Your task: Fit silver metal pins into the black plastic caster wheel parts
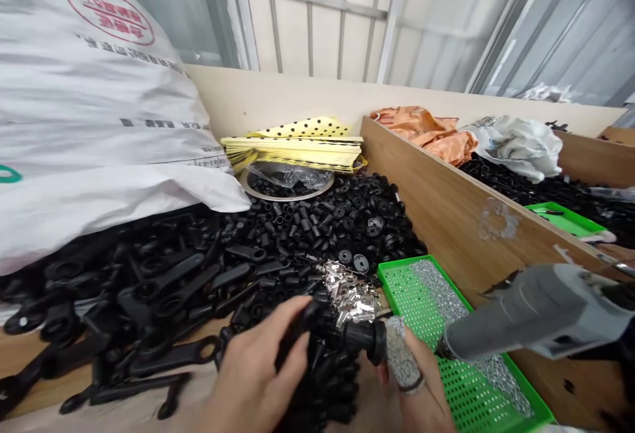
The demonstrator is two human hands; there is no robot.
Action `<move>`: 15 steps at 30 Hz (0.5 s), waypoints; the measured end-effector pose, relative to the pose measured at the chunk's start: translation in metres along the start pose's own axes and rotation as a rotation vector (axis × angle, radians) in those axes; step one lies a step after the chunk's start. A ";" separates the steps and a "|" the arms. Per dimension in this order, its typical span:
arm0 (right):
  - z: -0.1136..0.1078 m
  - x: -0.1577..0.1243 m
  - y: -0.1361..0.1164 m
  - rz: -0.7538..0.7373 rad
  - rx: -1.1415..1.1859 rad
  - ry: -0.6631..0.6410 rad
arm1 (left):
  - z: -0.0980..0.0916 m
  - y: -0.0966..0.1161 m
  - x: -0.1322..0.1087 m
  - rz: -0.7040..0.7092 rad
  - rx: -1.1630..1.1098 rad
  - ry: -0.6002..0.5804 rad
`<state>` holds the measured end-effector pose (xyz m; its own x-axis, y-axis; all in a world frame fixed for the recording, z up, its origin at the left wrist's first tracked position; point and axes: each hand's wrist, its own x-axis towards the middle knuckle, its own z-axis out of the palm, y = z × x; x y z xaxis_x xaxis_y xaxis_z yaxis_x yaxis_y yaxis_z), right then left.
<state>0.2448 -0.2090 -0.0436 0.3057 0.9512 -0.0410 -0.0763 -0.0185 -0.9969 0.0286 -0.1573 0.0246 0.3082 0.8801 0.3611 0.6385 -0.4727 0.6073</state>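
Note:
In the lower middle, my left hand (262, 370) pinches a dark black plastic piece (308, 317) between thumb and fingers; its full shape is hidden. Facing it, my right hand (421, 387) grips a short black flanged cylinder (364, 339), which points toward the left hand. One right finger wears a worn grey wrapping (403, 357). Beneath and between both hands lies a heap of small black parts (332, 380). Just beyond them is a pile of small shiny metal clips (350, 291). To the left spread black crank-like handles (169, 281).
A grey power screwdriver (526, 314) juts in from the right over a green perforated tray (401, 262) holding screws. Black caps and sleeves (357, 211) pile up behind. A large white sack (99, 102) stands left; a wooden divider (446, 195) runs along the right.

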 end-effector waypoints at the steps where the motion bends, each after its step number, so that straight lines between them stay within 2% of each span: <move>1: -0.001 -0.001 -0.003 -0.042 -0.054 0.014 | 0.009 0.011 -0.001 -0.010 -0.100 -0.085; 5: -0.010 -0.007 -0.011 -0.123 -0.197 0.066 | 0.030 0.035 0.001 -0.163 -0.633 -0.299; 7: -0.014 -0.009 -0.011 -0.136 -0.240 0.091 | 0.033 0.038 0.001 -0.268 -0.910 -0.384; 9: -0.016 -0.010 -0.008 -0.169 -0.294 0.116 | 0.034 0.036 -0.001 -0.348 -1.069 -0.413; 12: -0.015 -0.012 -0.003 -0.204 -0.342 0.127 | 0.036 0.031 -0.006 -0.372 -1.071 -0.409; 15: -0.013 -0.012 0.001 -0.202 -0.352 0.088 | 0.040 0.029 -0.012 -0.331 -0.933 -0.424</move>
<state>0.2531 -0.2240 -0.0445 0.3626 0.9168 0.1671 0.3176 0.0470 -0.9471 0.0714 -0.1799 0.0098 0.5525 0.8290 -0.0865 0.0005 0.1035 0.9946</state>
